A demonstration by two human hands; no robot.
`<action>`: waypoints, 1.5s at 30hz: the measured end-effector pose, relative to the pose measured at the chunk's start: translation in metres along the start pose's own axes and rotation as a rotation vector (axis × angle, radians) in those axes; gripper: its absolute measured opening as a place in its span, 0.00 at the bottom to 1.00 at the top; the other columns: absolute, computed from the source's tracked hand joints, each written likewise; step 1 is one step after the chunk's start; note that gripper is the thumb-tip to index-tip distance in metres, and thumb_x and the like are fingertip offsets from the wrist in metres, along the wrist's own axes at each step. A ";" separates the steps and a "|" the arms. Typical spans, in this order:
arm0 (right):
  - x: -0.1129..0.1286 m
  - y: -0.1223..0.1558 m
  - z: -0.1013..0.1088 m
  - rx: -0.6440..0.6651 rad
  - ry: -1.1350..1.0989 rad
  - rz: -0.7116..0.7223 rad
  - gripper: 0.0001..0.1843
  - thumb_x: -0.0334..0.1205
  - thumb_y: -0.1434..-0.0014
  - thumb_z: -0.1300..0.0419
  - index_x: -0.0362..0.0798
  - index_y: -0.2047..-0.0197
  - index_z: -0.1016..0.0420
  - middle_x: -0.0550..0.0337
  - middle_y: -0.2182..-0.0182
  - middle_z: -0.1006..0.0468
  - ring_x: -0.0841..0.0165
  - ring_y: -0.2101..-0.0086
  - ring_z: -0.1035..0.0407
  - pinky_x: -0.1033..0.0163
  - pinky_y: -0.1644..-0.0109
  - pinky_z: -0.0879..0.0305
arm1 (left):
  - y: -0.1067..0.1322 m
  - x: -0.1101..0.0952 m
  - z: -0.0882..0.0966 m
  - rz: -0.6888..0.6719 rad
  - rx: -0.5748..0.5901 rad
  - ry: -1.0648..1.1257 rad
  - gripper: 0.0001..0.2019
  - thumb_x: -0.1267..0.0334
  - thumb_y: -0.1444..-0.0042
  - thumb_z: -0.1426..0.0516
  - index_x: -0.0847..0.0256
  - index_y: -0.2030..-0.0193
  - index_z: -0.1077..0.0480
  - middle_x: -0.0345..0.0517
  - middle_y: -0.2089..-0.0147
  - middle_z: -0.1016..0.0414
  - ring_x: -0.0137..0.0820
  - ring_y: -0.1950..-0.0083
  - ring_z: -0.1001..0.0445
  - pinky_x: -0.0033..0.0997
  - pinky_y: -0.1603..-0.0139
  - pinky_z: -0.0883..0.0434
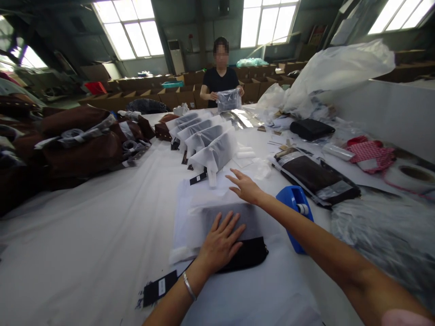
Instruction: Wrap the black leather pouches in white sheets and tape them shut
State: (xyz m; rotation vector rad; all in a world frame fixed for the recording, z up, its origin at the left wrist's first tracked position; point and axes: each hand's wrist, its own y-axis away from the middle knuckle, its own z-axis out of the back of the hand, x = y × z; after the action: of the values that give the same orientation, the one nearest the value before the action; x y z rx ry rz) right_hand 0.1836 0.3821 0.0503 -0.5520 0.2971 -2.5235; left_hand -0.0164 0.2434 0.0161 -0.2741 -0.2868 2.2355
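Note:
A black pouch point(249, 254) lies flat on white paper, its far part covered by a translucent white sheet point(251, 217). My left hand point(220, 240) rests on both with fingers spread, and a silver bangle circles that wrist. Beside the wrist, a black hang tag point(159, 288) with a white label lies on the table. My right hand point(246, 186) is held above the far edge of the sheet, fingers apart and nothing in them. Just beyond it stands a row of several paper-wrapped pouches point(217, 154) with black tags. A blue tape dispenser point(295, 217) sits near my right forearm.
Brown leather bags point(81, 145) are piled at the left. Right of the dispenser lie a dark plastic-wrapped bag point(316, 174), a red checked cloth point(370, 154) and clear plastic bags point(384, 244). Across the table point(84, 235), a person point(220, 77) holds a plastic-wrapped pouch. Cardboard boxes point(185, 96) line the back.

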 end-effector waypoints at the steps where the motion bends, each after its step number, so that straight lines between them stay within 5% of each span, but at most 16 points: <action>1: 0.003 0.004 0.002 -0.038 -0.015 0.012 0.23 0.31 0.38 0.39 0.44 0.39 0.32 0.43 0.37 0.39 0.53 0.38 0.43 0.46 0.35 0.41 | 0.000 -0.001 -0.001 0.006 0.000 0.000 0.25 0.54 0.33 0.52 0.52 0.31 0.46 0.46 0.26 0.55 0.42 0.25 0.57 0.57 0.29 0.49; 5: 0.013 0.037 0.014 -0.065 -0.105 0.047 0.22 0.32 0.36 0.42 0.48 0.40 0.32 0.51 0.42 0.30 0.58 0.41 0.39 0.50 0.35 0.41 | 0.001 -0.003 -0.001 0.015 0.000 -0.009 0.24 0.54 0.33 0.53 0.51 0.31 0.46 0.45 0.26 0.55 0.41 0.25 0.57 0.55 0.29 0.50; 9: 0.023 0.056 0.027 -0.146 -0.023 -0.061 0.25 0.32 0.38 0.42 0.43 0.37 0.35 0.44 0.40 0.34 0.54 0.41 0.40 0.46 0.37 0.41 | 0.001 -0.004 0.000 0.022 -0.010 -0.008 0.24 0.54 0.33 0.53 0.50 0.31 0.46 0.44 0.25 0.55 0.40 0.25 0.58 0.54 0.28 0.52; 11: 0.032 0.056 0.033 -0.162 -0.041 -0.041 0.19 0.33 0.34 0.45 0.47 0.40 0.32 0.48 0.45 0.28 0.57 0.44 0.35 0.51 0.39 0.39 | 0.001 -0.004 0.000 0.026 -0.018 -0.010 0.24 0.54 0.33 0.53 0.51 0.31 0.46 0.44 0.25 0.55 0.40 0.25 0.58 0.54 0.28 0.52; 16: 0.043 0.031 0.023 0.195 -0.075 -0.064 0.11 0.41 0.32 0.46 0.52 0.56 0.21 0.59 0.61 0.19 0.64 0.58 0.26 0.63 0.51 0.33 | 0.001 -0.005 -0.001 0.041 -0.014 -0.014 0.24 0.53 0.33 0.54 0.50 0.32 0.45 0.44 0.26 0.53 0.39 0.25 0.57 0.54 0.28 0.52; 20: 0.025 -0.008 0.005 0.194 -0.024 -0.183 0.13 0.39 0.34 0.43 0.49 0.47 0.24 0.52 0.51 0.23 0.59 0.49 0.30 0.58 0.45 0.35 | 0.002 -0.003 -0.003 0.041 -0.020 -0.020 0.24 0.54 0.33 0.54 0.49 0.31 0.46 0.43 0.26 0.54 0.39 0.25 0.57 0.54 0.28 0.52; 24: 0.021 -0.017 0.009 0.040 -0.023 -0.206 0.27 0.34 0.36 0.42 0.45 0.34 0.39 0.46 0.36 0.40 0.56 0.37 0.46 0.53 0.35 0.45 | 0.003 -0.003 -0.004 0.035 -0.025 -0.013 0.24 0.53 0.33 0.54 0.50 0.31 0.46 0.43 0.26 0.54 0.40 0.25 0.57 0.54 0.28 0.52; 28: 0.043 0.039 0.035 -0.002 -0.298 -0.011 0.14 0.37 0.34 0.43 0.50 0.47 0.25 0.55 0.45 0.27 0.63 0.45 0.33 0.58 0.38 0.40 | 0.003 -0.005 -0.003 0.040 -0.021 0.008 0.23 0.54 0.33 0.54 0.51 0.32 0.44 0.45 0.26 0.52 0.40 0.25 0.57 0.54 0.28 0.53; 34: 0.089 0.168 0.066 0.358 -0.616 0.081 0.14 0.46 0.38 0.36 0.51 0.52 0.21 0.58 0.56 0.21 0.65 0.54 0.27 0.63 0.46 0.34 | 0.003 -0.007 -0.002 0.036 -0.021 0.020 0.23 0.55 0.33 0.54 0.53 0.32 0.42 0.47 0.27 0.51 0.41 0.26 0.55 0.54 0.27 0.55; 39: 0.105 0.239 0.047 0.488 -0.493 0.031 0.25 0.48 0.47 0.29 0.51 0.47 0.24 0.55 0.52 0.23 0.61 0.52 0.30 0.60 0.46 0.35 | 0.003 -0.009 -0.003 0.027 -0.034 0.000 0.23 0.56 0.33 0.53 0.54 0.33 0.41 0.48 0.27 0.50 0.42 0.26 0.55 0.54 0.28 0.55; 45: 0.106 0.270 0.013 0.444 -0.315 0.101 0.25 0.49 0.49 0.28 0.48 0.50 0.25 0.52 0.54 0.25 0.58 0.55 0.33 0.55 0.48 0.36 | 0.004 -0.009 -0.005 0.029 -0.033 -0.016 0.23 0.55 0.33 0.54 0.54 0.33 0.42 0.49 0.27 0.50 0.41 0.26 0.55 0.53 0.28 0.56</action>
State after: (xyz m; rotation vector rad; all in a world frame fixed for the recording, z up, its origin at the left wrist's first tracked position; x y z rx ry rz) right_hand 0.2302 0.0977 0.0108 -0.7150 -0.3348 -2.2588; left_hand -0.0121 0.2345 0.0111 -0.2802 -0.3308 2.2641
